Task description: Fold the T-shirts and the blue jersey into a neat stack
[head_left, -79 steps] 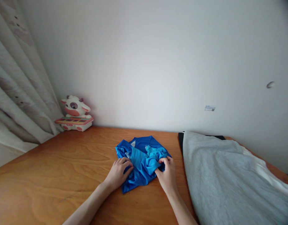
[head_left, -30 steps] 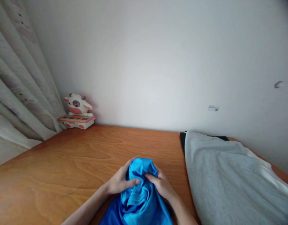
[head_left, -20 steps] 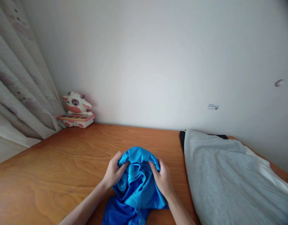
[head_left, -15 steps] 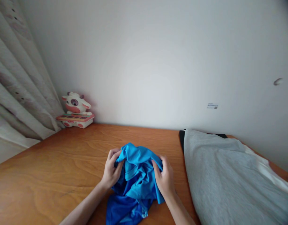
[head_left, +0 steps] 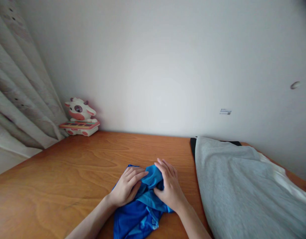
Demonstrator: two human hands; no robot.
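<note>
A crumpled blue garment (head_left: 133, 215), light blue in parts, lies on the wooden table at the bottom centre, with a small pale tag near its lower end. My left hand (head_left: 126, 186) rests over its left side, the fingers curled round the bunched cloth. On the right side, my right hand (head_left: 169, 186) has its thumb against the light blue cloth and its fingers over the top edge, closed on the fabric. The cloth between the hands is folded and bunched, and the hands hide part of it.
A grey cloth (head_left: 230, 186) with a white edge covers the right side of the table (head_left: 55, 186), over something black. A cow-shaped toy keyboard (head_left: 80, 121) stands at the back left, beside a curtain (head_left: 21, 83). Behind is a white wall (head_left: 155, 66) with a small label.
Both hands have moved closer together, gathering the top of the blue garment into a smaller, lower bunch. My left hand has turned over the cloth, and dark blue fabric now shows behind it.
</note>
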